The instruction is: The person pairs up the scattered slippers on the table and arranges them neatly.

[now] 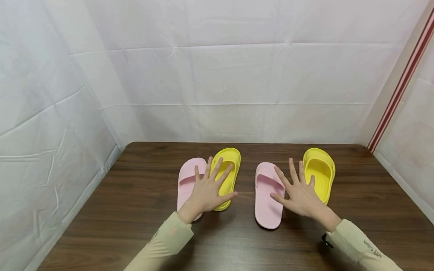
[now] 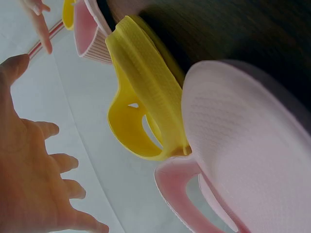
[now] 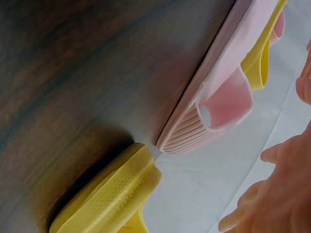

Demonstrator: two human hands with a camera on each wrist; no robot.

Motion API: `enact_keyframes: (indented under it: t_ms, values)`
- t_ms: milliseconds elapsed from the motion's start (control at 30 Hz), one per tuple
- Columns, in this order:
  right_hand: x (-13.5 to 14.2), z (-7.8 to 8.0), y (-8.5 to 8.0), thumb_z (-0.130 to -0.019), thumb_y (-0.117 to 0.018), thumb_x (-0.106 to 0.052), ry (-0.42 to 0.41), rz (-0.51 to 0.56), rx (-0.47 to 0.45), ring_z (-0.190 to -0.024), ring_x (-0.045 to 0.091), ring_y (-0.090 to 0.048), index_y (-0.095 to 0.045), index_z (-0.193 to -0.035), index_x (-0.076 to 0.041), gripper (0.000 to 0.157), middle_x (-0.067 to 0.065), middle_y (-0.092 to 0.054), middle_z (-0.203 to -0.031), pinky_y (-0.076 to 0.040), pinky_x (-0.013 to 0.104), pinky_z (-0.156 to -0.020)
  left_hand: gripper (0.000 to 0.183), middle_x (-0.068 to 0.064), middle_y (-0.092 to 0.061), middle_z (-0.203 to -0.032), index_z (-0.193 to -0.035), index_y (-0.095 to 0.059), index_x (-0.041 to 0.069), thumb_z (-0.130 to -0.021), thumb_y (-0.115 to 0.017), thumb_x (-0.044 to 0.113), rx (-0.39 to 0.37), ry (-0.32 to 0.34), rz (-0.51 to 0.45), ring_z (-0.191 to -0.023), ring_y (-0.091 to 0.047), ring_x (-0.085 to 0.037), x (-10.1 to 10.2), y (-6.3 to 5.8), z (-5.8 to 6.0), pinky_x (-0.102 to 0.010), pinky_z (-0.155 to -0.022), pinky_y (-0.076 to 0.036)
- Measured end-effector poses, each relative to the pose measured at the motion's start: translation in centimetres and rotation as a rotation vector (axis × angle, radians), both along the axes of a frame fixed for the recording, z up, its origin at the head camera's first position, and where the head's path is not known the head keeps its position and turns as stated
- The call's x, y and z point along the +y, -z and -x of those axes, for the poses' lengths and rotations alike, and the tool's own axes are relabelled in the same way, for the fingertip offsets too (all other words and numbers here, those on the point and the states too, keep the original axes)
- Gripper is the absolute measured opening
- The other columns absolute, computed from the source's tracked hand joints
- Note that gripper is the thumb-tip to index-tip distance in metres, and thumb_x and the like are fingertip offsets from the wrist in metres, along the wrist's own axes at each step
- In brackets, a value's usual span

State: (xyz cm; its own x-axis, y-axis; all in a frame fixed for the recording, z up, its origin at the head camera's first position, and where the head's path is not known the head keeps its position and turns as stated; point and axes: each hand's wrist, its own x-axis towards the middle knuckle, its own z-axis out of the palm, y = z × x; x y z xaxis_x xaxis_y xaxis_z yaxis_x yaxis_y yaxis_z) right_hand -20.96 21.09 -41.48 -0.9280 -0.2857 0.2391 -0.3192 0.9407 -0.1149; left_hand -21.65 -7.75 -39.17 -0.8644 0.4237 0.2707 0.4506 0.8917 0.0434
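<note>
Four fingers and thumb spread, my left hand hovers over a pink slipper and a yellow slipper lying side by side. The left wrist view shows a gap between the palm and that yellow slipper, with the pink slipper nearest the camera. My right hand, also spread, is above the space between a second pink slipper and a second yellow slipper. Apart from the hand in the right wrist view are this pink slipper and yellow slipper. Neither hand holds anything.
All the slippers lie on a dark brown wooden table, toes toward its far edge. White cloth hangs behind and at both sides, with a red striped band at the right corner. A small black object is by the right cuff.
</note>
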Motion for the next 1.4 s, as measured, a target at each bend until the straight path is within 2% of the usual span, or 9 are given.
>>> enact_keyframes:
  t_ms: [533,1067,1400]
  values:
    - [0.38,-0.29,0.09,-0.077,-0.046,-0.066,-0.017,-0.010,-0.001,-0.134,0.046,0.008,-0.016,-0.143,-0.024,0.083,0.017,0.010,-0.149,-0.013,0.076,-0.086,0.075,-0.002,-0.008,-0.152,-0.142,-0.016,0.034,-0.079,-0.040,0.067,-0.041,0.001,-0.006,-0.139,0.003,-0.030,0.17,0.21,0.01,-0.067,-0.100,-0.006]
    - [0.30,-0.23,-0.22,-0.077,-0.044,-0.067,-0.017,-0.008,-0.044,-0.134,0.044,0.014,-0.013,-0.144,-0.025,0.084,0.016,0.015,-0.149,-0.009,0.077,-0.087,0.075,-0.002,-0.008,-0.152,-0.142,-0.016,0.034,-0.079,-0.040,0.067,-0.016,-0.004,0.002,-0.139,-0.003,-0.032,0.00,0.28,0.09,-0.067,-0.099,-0.008]
    - [0.64,-0.52,-0.26,-0.078,-0.045,-0.066,-0.013,-0.020,-0.040,-0.133,0.048,0.009,-0.015,-0.143,-0.026,0.082,0.019,0.012,-0.149,-0.010,0.077,-0.086,0.075,-0.003,-0.010,-0.151,-0.142,-0.017,0.034,-0.079,-0.042,0.066,-0.012,0.011,-0.017,-0.139,-0.003,-0.032,-0.09,0.32,0.04,-0.067,-0.099,-0.009]
